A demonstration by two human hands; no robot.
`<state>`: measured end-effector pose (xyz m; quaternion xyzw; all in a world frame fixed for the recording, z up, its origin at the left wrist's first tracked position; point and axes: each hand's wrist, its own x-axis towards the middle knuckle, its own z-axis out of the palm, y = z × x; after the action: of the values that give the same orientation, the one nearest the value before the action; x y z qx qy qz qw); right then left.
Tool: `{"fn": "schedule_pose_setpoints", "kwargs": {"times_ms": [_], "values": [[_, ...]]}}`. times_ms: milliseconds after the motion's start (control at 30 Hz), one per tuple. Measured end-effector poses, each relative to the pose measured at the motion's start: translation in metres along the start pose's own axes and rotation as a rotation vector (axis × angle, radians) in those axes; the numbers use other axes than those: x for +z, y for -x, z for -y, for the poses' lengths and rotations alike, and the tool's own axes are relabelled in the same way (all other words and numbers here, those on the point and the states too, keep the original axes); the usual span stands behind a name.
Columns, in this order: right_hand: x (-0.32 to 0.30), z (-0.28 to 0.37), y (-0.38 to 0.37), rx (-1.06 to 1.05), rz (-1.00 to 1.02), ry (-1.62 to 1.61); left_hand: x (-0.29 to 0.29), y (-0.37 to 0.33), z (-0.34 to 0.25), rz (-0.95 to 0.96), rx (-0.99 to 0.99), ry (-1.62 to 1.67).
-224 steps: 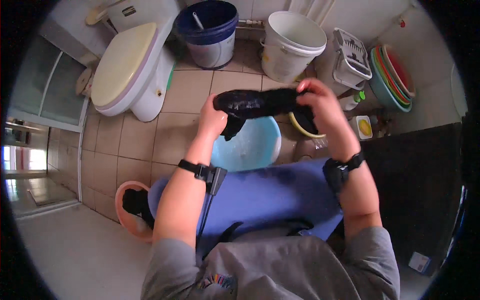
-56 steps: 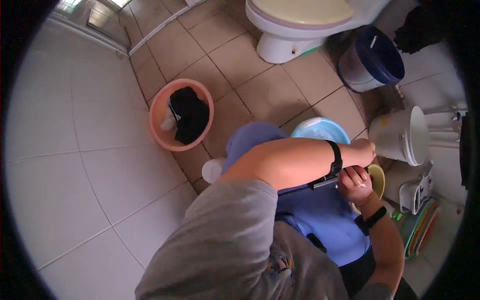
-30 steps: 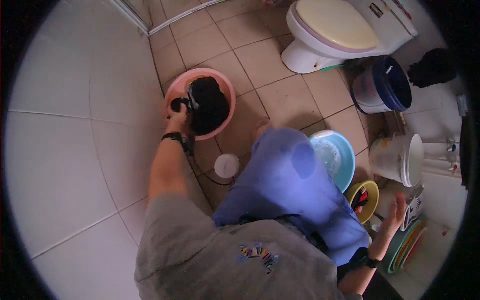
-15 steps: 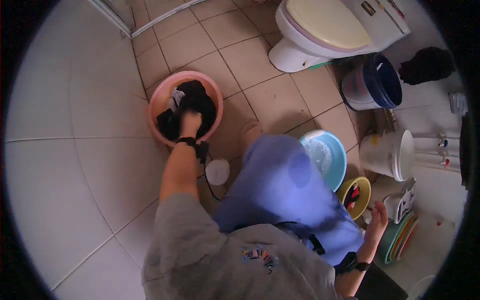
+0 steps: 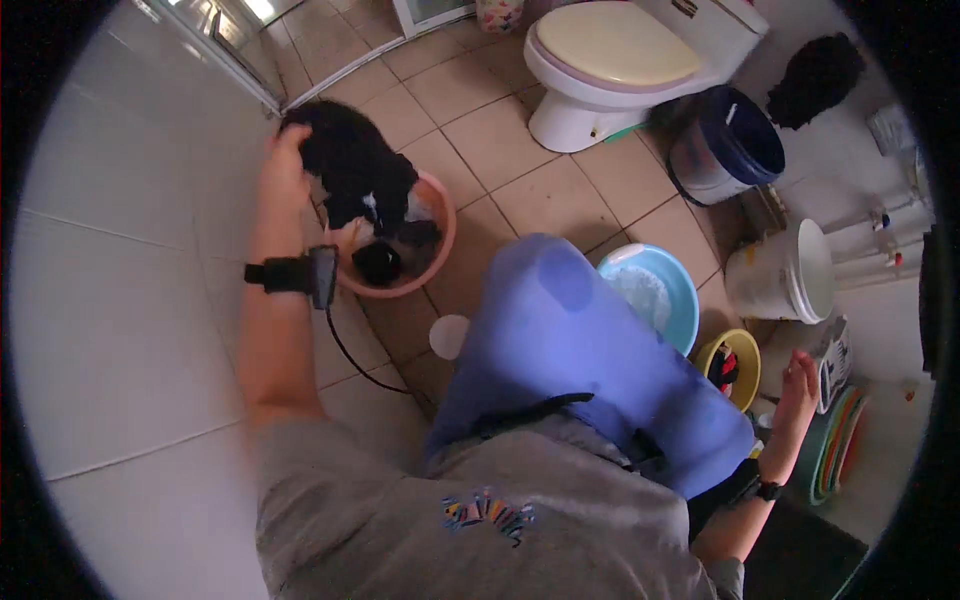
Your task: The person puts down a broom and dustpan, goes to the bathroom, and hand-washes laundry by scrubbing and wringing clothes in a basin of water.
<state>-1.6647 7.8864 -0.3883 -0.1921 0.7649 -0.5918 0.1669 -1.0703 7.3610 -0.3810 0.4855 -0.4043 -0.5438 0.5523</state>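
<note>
My left hand (image 5: 287, 165) is closed on a dark garment (image 5: 352, 158), which hangs bunched up over the far left side of a pink basin (image 5: 446, 238). The cloth's lower end still reaches the basin. Inside, another black piece (image 5: 377, 263) and some lighter cloth lie in the basin. A strap with a dark box and a cable sits on my left wrist. Out to the right, my right hand (image 5: 798, 380) is raised with its fingers stretched up and nothing visible in it. It is nearest to a yellow basin (image 5: 748, 348) holding red and black cloth.
A light blue basin (image 5: 683, 300) with sudsy water stands beside my blue-clad knee. Along the right wall are a white bucket (image 5: 775, 275), a dark blue bucket (image 5: 715, 165) and stacked colored basins (image 5: 826, 455). A toilet (image 5: 580, 95) stands at the back. A round white object (image 5: 448, 336) lies on the tiles.
My left hand has come up out of the pink basin and moved left, lifting the dark garment with it. My right hand has shifted slightly right and up in the picture.
</note>
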Motion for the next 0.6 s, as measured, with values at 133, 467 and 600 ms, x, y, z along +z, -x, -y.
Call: {"fn": "schedule_pose_setpoints", "kwargs": {"times_ms": [133, 467, 600], "values": [[0.009, 0.030, 0.015, -0.055, 0.048, 0.145, 0.053, -0.010, -0.098, 0.257, 0.507, -0.107], [0.059, 0.051, 0.006, -0.151, 0.275, 0.113, 0.196, 0.147, -0.222, 0.245, 0.655, -0.501], [0.126, 0.056, 0.021, -0.117, 0.424, -0.005, 0.267, 0.199, -0.203, 0.372, 0.784, -0.411]]}}
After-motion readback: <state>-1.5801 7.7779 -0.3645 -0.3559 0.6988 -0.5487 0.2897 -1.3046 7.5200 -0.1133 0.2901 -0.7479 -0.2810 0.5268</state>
